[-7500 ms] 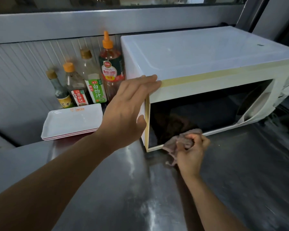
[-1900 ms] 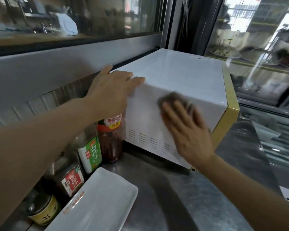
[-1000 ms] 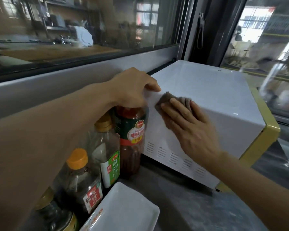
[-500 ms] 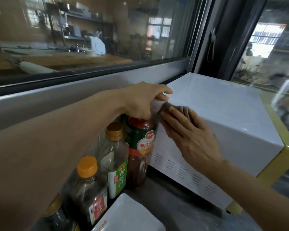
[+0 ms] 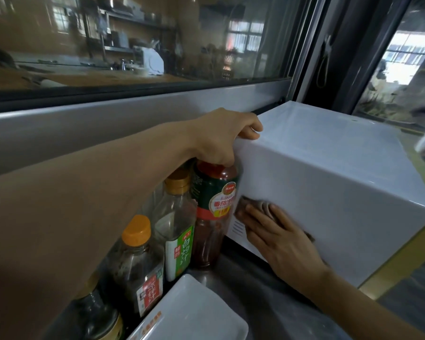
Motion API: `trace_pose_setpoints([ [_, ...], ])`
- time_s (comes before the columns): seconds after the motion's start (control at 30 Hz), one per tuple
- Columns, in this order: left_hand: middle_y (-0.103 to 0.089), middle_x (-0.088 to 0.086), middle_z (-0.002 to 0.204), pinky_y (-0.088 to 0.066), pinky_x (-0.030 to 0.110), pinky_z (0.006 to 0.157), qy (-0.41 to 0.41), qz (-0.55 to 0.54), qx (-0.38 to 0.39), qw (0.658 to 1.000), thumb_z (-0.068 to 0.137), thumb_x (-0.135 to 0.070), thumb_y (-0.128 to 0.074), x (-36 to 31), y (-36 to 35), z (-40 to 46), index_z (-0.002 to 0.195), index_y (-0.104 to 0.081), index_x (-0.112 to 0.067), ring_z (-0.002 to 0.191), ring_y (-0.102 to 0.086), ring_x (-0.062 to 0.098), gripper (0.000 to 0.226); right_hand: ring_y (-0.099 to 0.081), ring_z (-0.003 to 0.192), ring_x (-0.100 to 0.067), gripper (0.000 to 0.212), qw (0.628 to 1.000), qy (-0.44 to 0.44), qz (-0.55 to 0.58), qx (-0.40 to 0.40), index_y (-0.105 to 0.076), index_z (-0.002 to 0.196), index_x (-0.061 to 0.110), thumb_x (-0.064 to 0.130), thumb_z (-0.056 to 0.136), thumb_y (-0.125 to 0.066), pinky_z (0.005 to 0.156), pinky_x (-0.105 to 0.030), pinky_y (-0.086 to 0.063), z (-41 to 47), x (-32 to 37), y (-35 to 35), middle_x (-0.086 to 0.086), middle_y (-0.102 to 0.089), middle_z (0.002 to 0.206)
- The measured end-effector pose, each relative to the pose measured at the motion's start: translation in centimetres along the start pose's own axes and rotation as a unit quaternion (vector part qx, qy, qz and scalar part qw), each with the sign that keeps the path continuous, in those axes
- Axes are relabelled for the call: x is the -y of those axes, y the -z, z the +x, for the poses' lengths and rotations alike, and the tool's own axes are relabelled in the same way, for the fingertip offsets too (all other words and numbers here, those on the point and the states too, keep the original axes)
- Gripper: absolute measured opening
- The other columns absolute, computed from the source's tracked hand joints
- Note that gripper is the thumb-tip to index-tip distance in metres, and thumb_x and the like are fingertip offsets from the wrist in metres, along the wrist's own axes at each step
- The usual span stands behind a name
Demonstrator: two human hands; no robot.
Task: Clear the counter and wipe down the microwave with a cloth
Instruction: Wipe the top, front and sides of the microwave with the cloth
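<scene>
The white microwave [image 5: 329,173] stands on the steel counter [image 5: 255,300], seen from its left side. My left hand [image 5: 221,136] grips its top back-left corner, fingers curled over the edge. My right hand [image 5: 280,244] lies flat on the left side panel near the vent slots and presses a brownish cloth [image 5: 253,207] against it. Most of the cloth is hidden under my fingers.
Several sauce bottles crowd the gap left of the microwave: a red-capped one [image 5: 214,212], a green-labelled one [image 5: 177,222] and an orange-capped one [image 5: 138,263]. A white rectangular plate [image 5: 196,315] lies in front of them. A window ledge [image 5: 108,119] runs behind.
My right hand has slid the cloth down the side panel, from the top edge to near the vent slots. My left hand has stayed on the top back corner.
</scene>
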State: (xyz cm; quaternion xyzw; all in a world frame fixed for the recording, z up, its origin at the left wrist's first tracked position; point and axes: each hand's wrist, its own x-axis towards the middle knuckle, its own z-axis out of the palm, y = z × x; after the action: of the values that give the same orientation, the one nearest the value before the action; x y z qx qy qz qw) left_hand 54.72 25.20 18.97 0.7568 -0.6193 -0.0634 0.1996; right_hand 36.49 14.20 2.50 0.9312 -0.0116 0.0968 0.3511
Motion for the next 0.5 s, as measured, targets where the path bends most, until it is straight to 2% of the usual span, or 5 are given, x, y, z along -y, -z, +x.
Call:
trace_pose_setpoints([
  [0.07, -0.049, -0.009, 0.137, -0.047, 0.026, 0.087, -0.002, -0.001, -0.005, 1.0, 0.073, -0.003, -0.075, 0.0, -0.1, 0.0, 0.136, -0.039, -0.027, 0.123, -0.046, 0.009, 0.076, -0.041, 0.133, -0.027, 0.059, 1.0, 0.004, 0.005, -0.01, -0.062, 0.123, 0.014, 0.02, 0.066, -0.076, 0.112, -0.045, -0.013, -0.5, 0.0, -0.1, -0.007, -0.05, 0.14],
  [0.17, -0.05, -0.008, 0.136, -0.042, 0.017, 0.08, -0.011, 0.005, -0.009, 1.0, 0.072, -0.005, -0.076, 0.2, -0.1, 0.2, 0.135, -0.041, -0.027, 0.116, -0.046, 0.005, 0.076, -0.028, 0.141, -0.024, 0.049, 0.992, -0.058, 0.012, -0.107, -0.051, 0.133, 0.012, 0.014, 0.084, -0.047, 0.115, -0.044, -0.009, 1.0, -1.8, 1.3, -0.006, -0.042, 0.144],
  [0.27, -0.051, -0.007, 0.135, -0.041, 0.022, 0.086, -0.02, 0.025, -0.011, 0.999, 0.07, -0.009, -0.077, 0.3, -0.2, 0.3, 0.135, -0.042, -0.029, 0.119, -0.047, 0.009, 0.076, -0.015, 0.145, -0.024, 0.054, 0.981, -0.127, 0.011, -0.146, -0.038, 0.14, 0.01, 0.011, 0.087, -0.034, 0.116, -0.047, -0.005, 2.4, -3.0, 1.8, -0.007, -0.033, 0.15],
  [0.37, -0.052, -0.008, 0.133, -0.037, 0.02, 0.084, -0.031, 0.038, -0.028, 0.998, 0.07, -0.01, -0.078, 0.4, -0.3, 0.3, 0.134, -0.045, -0.029, 0.112, -0.045, 0.004, 0.074, -0.021, 0.142, -0.028, 0.057, 0.988, -0.098, 0.006, -0.117, -0.043, 0.139, 0.008, 0.014, 0.082, -0.046, 0.117, -0.048, -0.006, 2.0, -1.1, 0.0, -0.008, -0.033, 0.149],
  [0.5, -0.052, -0.008, 0.133, -0.035, 0.017, 0.078, -0.039, 0.058, -0.044, 0.997, 0.072, -0.012, -0.077, 0.5, -0.6, 0.5, 0.131, -0.049, -0.031, 0.105, -0.04, 0.001, 0.069, -0.02, 0.142, -0.027, 0.066, 0.997, 0.017, -0.026, 0.065, -0.046, 0.138, 0.015, 0.026, 0.077, -0.066, 0.115, -0.051, -0.008, -0.1, 2.2, -2.5, -0.009, -0.027, 0.151],
])
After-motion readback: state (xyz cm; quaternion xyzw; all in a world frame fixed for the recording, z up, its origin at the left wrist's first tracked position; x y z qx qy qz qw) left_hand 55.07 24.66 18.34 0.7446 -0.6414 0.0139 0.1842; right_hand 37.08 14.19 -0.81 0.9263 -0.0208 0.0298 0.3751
